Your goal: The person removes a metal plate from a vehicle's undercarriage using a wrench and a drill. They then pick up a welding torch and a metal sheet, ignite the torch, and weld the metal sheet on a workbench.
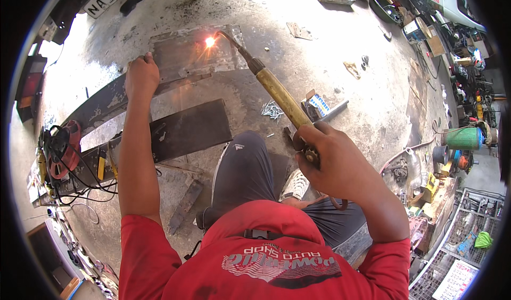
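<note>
My right hand (338,153) is wrapped round the back end of a brass gas torch (280,93), near its valve knob. The torch's thin bent tip reaches up and left, with a bright orange glow at its end over a worn grey metal sheet (178,50) on the floor. Closed at the sheet's left side is my left hand (142,78), gripping the edge of a long curved metal panel (104,102); its fingertips are partly hidden. Whether panel and sheet are joined, I cannot tell. Nearer to me lies a dark flat metal plate (190,128).
Loose nails (272,110) and a small blue-white box (318,104) lie left of a metal tube (337,109). A red reel (64,150) with black cables stands at left. At right are a green cylinder (462,138), a hose and wire racks (468,223).
</note>
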The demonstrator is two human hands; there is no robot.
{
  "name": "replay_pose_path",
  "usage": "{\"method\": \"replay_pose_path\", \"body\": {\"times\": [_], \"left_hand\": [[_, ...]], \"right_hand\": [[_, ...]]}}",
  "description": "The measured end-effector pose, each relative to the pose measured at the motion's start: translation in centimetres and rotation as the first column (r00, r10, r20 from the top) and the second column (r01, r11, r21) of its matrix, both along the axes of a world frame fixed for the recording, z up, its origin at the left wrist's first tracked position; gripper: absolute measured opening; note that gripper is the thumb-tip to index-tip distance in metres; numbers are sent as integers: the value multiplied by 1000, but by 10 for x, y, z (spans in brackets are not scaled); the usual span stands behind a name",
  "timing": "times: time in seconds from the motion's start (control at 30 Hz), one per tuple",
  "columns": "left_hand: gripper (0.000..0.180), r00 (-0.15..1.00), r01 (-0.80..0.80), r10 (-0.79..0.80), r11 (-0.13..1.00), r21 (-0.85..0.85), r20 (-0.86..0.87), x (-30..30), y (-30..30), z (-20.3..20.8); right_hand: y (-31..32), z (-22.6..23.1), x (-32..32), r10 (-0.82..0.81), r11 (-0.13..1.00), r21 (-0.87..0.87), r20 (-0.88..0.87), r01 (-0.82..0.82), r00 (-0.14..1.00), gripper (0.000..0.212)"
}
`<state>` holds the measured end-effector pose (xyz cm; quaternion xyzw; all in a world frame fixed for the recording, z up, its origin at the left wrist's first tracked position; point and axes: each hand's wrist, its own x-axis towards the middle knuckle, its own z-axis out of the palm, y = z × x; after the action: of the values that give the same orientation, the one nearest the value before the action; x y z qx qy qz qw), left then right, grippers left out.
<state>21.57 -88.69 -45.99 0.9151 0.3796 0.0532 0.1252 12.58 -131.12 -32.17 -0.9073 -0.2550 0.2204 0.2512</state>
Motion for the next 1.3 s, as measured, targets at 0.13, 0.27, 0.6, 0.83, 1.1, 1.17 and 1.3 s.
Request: {"method": "replay_pose_path", "body": {"times": [0.13, 0.27, 0.6, 0.83, 1.1, 1.17, 1.3], "left_hand": [[57, 1000, -6, 6, 1000, -31, 0, 1, -3, 3], [56, 1000, -17, 17, 999, -30, -15, 1, -2, 3], [54, 1000, 14, -14, 1000, -3, -3, 1, -3, 1], [53, 998, 44, -45, 998, 33, 32, 2, 6, -9], [55, 998, 58, -58, 998, 33, 21, 3, 13, -15], [54, 998, 54, -54, 998, 22, 16, 3, 9, -13], [54, 999, 44, -44, 999, -1, 10, 3, 6, -9]], "right_hand": [[-1, 2, 0, -6, 1000, -8, -6, 6, 1000, 22], [2, 5, 0, -33, 999, -28, -32, 32, 999, 22], [0, 4, -2, -10, 1000, -10, 6, 10, 1000, 21], [1, 4, -1, -8, 1000, -19, -13, 8, 1000, 21], [2, 5, -2, -18, 999, -33, -14, 17, 1000, 19], [2, 5, -2, -35, 999, -37, -18, 34, 999, 22], [2, 5, -2, -19, 1000, -23, -15, 19, 1000, 19]]}}
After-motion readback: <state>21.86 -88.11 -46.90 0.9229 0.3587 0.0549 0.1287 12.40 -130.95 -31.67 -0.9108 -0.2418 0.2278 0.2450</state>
